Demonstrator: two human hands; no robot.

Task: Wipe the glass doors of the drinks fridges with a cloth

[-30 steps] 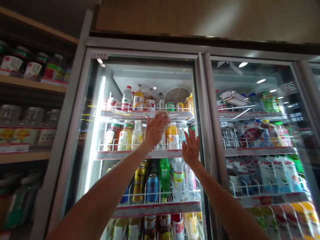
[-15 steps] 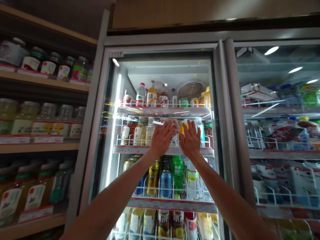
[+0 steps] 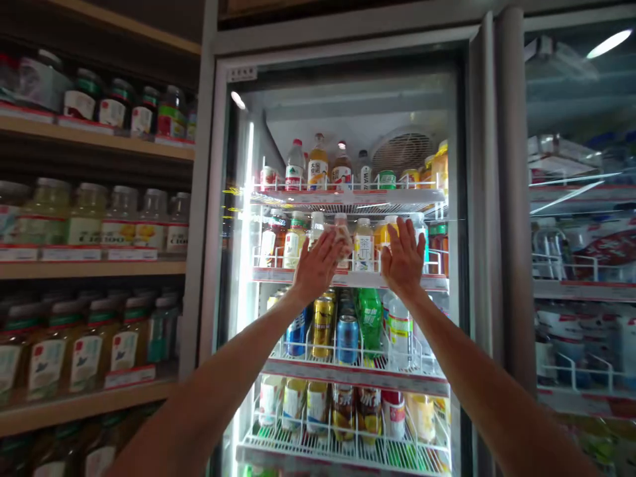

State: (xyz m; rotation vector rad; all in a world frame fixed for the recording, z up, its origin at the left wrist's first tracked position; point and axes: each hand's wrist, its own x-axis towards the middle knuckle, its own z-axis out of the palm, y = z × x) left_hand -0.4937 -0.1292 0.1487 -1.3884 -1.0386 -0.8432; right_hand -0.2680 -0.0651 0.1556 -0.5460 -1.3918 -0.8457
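Note:
My left hand (image 3: 316, 266) lies against the glass door (image 3: 342, 86) of an upright drinks fridge, fingers stretched out over a crumpled pale cloth (image 3: 344, 238) that it holds to the pane. Part of the cloth is hidden under the fingers. To its right, my right hand (image 3: 403, 260) is raised in front of the same pane with fingers spread and nothing in it; whether its palm touches the glass I cannot tell. Behind the glass, between the two hands, stands a tea bottle (image 3: 364, 245) with a white label. A yellow-filled bottle (image 3: 382, 235) is partly covered by my right hand.
Wire-fronted shelves inside the fridge carry several bottles and cans, among them a green bottle (image 3: 370, 318) and a blue can (image 3: 347, 339). A second glass-fronted fridge (image 3: 571, 265) adjoins on the right. Wooden shelves (image 3: 94, 270) with jars and bottles flank the left.
Against the fridge, my left hand and the cloth have shifted left, so the gap between my hands is wider. The view has tilted down and the fridge looks slightly larger.

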